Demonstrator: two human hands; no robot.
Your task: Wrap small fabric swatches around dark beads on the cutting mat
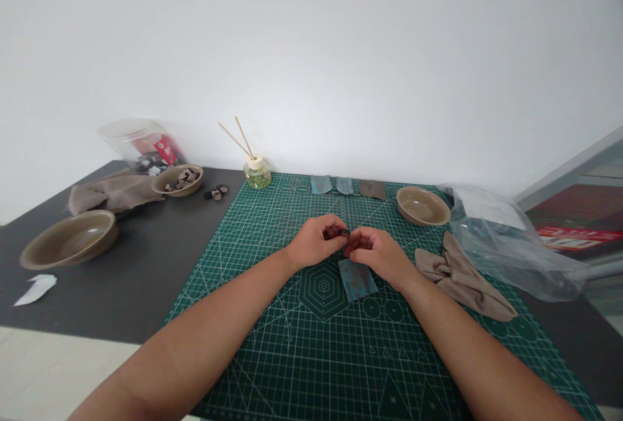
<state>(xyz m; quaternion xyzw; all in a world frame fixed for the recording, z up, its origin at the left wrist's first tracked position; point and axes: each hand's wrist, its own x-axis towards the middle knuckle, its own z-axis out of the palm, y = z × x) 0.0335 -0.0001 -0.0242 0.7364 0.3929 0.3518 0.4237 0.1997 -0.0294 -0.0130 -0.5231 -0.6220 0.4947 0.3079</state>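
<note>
My left hand (318, 239) is closed in a pinch around a small dark piece (345, 233) above the middle of the green cutting mat (272, 239). Close against it, my right hand (374, 249) has its fingertips pressed together at the same piece. Much of the piece is hidden by the fingers, so its kind cannot be made out. Just below the right hand, a bluish square (359, 280) with brown smudges lies flat on the mat.
Along the mat's back edge lie two bluish squares (321, 184) (344, 185) and a brown one (372, 189), near a reed diffuser (257, 173). At right are a bowl (422, 205), brown cloth (467, 285) and plastic bag (506, 239). Leftward stand a bowl of small pieces (178, 181), another bowl (68, 239) and a jar (141, 142).
</note>
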